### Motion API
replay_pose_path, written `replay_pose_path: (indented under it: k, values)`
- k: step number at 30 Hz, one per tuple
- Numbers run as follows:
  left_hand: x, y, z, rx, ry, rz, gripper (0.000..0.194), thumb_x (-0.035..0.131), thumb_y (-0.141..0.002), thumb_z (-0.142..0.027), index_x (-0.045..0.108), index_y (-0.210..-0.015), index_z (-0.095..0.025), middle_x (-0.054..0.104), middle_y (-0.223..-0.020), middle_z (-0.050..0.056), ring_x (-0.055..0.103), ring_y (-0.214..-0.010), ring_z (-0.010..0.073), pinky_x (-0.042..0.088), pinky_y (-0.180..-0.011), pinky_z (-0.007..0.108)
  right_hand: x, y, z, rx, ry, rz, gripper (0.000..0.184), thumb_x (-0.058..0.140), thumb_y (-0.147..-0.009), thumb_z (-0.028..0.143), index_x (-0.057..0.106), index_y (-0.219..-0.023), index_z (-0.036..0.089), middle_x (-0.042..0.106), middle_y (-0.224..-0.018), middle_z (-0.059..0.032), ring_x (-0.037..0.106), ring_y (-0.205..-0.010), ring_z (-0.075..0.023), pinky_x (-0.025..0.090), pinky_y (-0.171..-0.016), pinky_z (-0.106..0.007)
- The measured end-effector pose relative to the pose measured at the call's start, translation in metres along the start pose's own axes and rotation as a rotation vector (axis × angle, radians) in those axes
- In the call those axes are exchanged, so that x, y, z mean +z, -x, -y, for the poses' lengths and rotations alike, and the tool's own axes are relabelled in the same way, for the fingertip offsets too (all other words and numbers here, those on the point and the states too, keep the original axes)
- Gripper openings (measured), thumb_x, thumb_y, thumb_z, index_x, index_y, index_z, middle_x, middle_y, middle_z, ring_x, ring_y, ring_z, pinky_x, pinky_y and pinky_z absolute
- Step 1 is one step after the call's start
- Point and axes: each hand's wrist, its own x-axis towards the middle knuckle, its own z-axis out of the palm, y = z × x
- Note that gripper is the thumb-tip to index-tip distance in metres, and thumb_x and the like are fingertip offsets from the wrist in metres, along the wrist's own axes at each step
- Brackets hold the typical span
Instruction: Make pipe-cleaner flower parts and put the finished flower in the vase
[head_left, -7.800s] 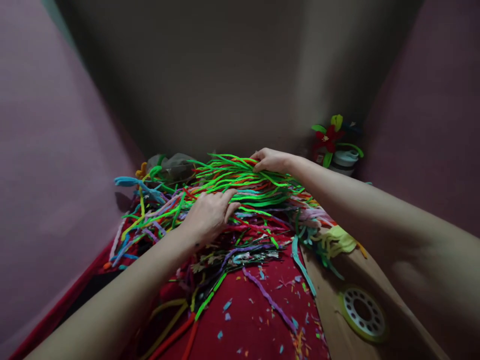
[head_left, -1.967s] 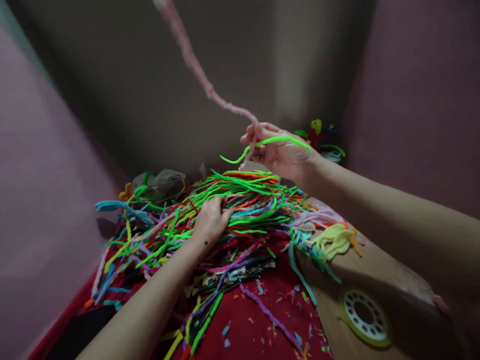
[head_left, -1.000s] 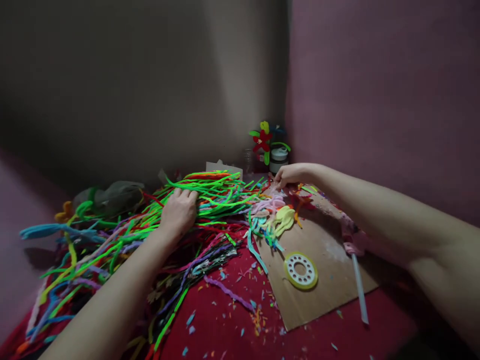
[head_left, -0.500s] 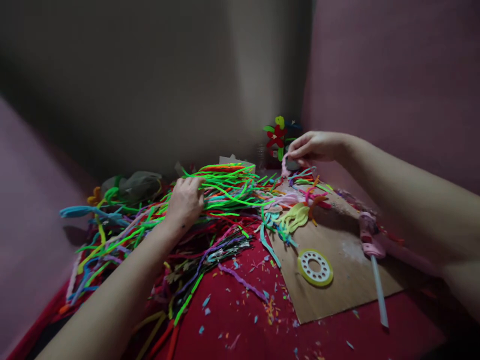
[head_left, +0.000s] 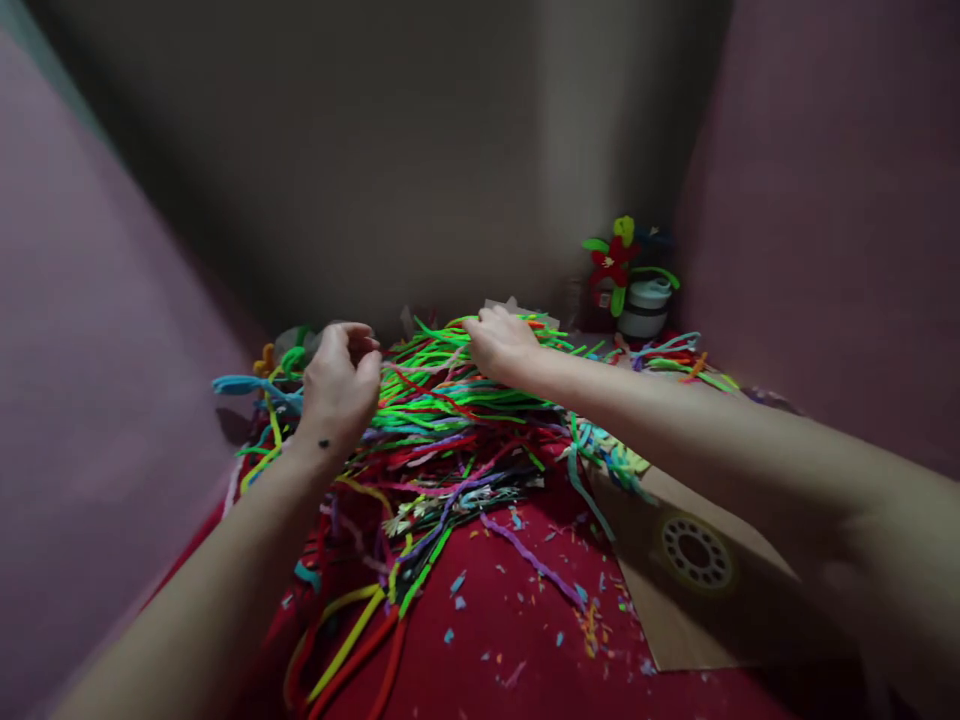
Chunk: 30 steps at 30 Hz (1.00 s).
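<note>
A heap of fuzzy pipe cleaners, mostly bright green on top with red, purple and pink among them, lies across the middle. At its left side my left hand is raised with curled fingers. A pink and a red pipe cleaner run up to its thumb; its grip is partly hidden. Over the top right of the heap, my right hand has its fingers closed down on green pipe cleaners, their tips hidden among the strands.
A roll of tape lies on a cardboard sheet under my right forearm. Coloured scraps dot the red cloth. Behind stand a red pipe-cleaner flower and a lidded jar. Walls close in at the back and sides.
My right hand has left the cardboard's far side, where it held a pink strand, and come to the heap. My left hand has lifted off the heap's top towards its left side. The view swung left.
</note>
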Motion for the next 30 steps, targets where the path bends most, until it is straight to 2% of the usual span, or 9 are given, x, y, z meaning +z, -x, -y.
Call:
replay_pose_path:
  k: [3,5,8,11,15,19,23,26,30]
  values:
    - [-0.004,0.019,-0.004,0.087,-0.052,0.065,0.03,0.044,-0.076,-0.015,0.053,-0.104,-0.017,0.063,-0.096,0.006,0.06,-0.092,0.0187,0.047,-0.085,0.033,0.006,0.019,0.008,-0.171,0.075,-0.052,0.038,0.052,-0.083,0.036,0.057,-0.113,0.013,0.054,-0.113,-0.0181,0.045,-0.107,-0.0322,0.038,-0.085,-0.042]
    - [-0.002,0.029,-0.007,0.14,-0.067,0.133,0.028,0.043,-0.078,-0.016,0.053,-0.105,-0.017,0.062,-0.099,0.007,0.06,-0.092,0.019,0.047,-0.085,0.034,0.011,0.031,0.01,-0.33,0.102,0.053,0.054,0.054,-0.078,0.053,0.056,-0.116,0.015,0.054,-0.112,-0.0172,0.046,-0.103,-0.0332,0.038,-0.084,-0.045]
    - [0.001,0.037,-0.007,0.224,-0.111,0.229,0.027,0.046,-0.082,-0.024,0.053,-0.106,-0.014,0.06,-0.101,0.009,0.058,-0.092,0.0203,0.047,-0.084,0.035,0.023,0.037,0.007,-0.441,0.185,0.175,0.047,0.06,-0.075,0.042,0.058,-0.114,0.016,0.056,-0.112,-0.0163,0.046,-0.102,-0.0336,0.036,-0.084,-0.046]
    - [0.004,0.041,-0.001,0.419,-0.23,0.324,0.036,0.054,-0.08,-0.034,0.053,-0.11,-0.014,0.059,-0.105,0.011,0.054,-0.099,0.0245,0.044,-0.088,0.039,0.03,0.022,-0.002,-0.386,0.155,0.193,0.031,0.051,-0.077,0.016,0.063,-0.105,0.016,0.061,-0.105,-0.0138,0.05,-0.097,-0.0287,0.037,-0.078,-0.038]
    - [0.004,0.047,0.01,0.725,-0.564,0.382,0.025,0.052,-0.083,-0.026,0.059,-0.105,-0.019,0.057,-0.117,0.012,0.046,-0.111,0.0312,0.035,-0.096,0.048,0.022,-0.013,-0.018,-0.232,-0.122,0.333,0.021,0.053,-0.069,0.01,0.068,-0.083,0.015,0.064,-0.076,-0.0055,0.053,-0.07,-0.0172,0.035,-0.062,-0.027]
    - [0.003,0.051,0.021,0.775,-0.729,0.343,0.017,0.048,-0.082,-0.014,0.064,-0.088,-0.015,0.055,-0.122,0.015,0.045,-0.114,0.033,0.032,-0.099,0.049,0.01,-0.036,-0.033,-0.092,-0.295,0.372,0.02,0.056,-0.071,0.015,0.069,-0.086,0.014,0.059,-0.062,0.0009,0.045,-0.053,-0.0103,0.033,-0.052,-0.023]
    - [0.003,0.056,0.025,0.854,-0.753,0.323,0.02,0.047,-0.082,-0.012,0.066,-0.089,-0.013,0.057,-0.122,0.016,0.048,-0.112,0.0323,0.035,-0.098,0.048,0.008,-0.042,-0.041,0.066,-0.479,0.361,0.023,0.063,-0.068,0.016,0.071,-0.089,0.015,0.06,-0.063,0.0011,0.046,-0.054,-0.009,0.036,-0.052,-0.021]
    - [0.004,0.062,0.025,0.942,-0.768,0.253,0.022,0.048,-0.082,-0.011,0.067,-0.093,-0.01,0.052,-0.131,0.017,0.047,-0.116,0.0331,0.035,-0.099,0.047,0.01,-0.044,-0.043,0.103,-0.54,0.352,0.025,0.063,-0.067,0.014,0.072,-0.09,0.015,0.063,-0.067,0.0002,0.051,-0.057,-0.0101,0.041,-0.055,-0.021]
    - [0.008,0.064,0.023,0.983,-0.78,0.279,0.025,0.047,-0.081,-0.009,0.067,-0.096,-0.006,0.055,-0.127,0.02,0.053,-0.107,0.0312,0.042,-0.093,0.042,0.013,-0.048,-0.045,0.096,-0.617,0.37,0.025,0.063,-0.067,0.011,0.072,-0.09,0.017,0.068,-0.073,-0.0003,0.057,-0.061,-0.0124,0.044,-0.057,-0.022]
